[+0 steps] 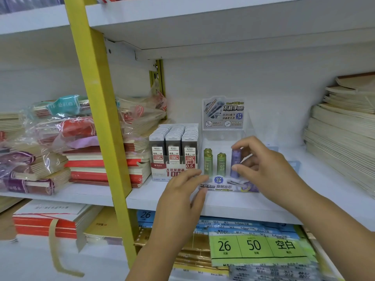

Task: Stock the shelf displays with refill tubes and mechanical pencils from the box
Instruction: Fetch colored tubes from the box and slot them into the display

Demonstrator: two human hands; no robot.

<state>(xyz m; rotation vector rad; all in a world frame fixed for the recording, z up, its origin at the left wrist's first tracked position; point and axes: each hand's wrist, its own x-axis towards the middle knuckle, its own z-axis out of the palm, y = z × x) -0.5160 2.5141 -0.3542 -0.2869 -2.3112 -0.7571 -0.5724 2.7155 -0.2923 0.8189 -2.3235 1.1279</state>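
Head view: we see the purple refill tube [235, 159] standing upright in the right-hand slot of a clear display stand [216, 141] on the white shelf [324, 179]. The right hand [263, 169] has its grip clamped on the tube, forefinger on the cap and thumb lower on the barrel. To its left stand green refill tubes [221, 164] marked "07 2B", apart from the hand. The stand's header card [223, 114] reads "不脏手铅芯" and "07 2B", and its front strip [223, 186] adds "旋转出芯". Just beside it, a box of M&G lead cases [174, 155] shows "0.5", "HB" and "100". The left hand [182, 196] reaches up from below with its grip apart, its nearly straight fingers touching the stand's front left corner.
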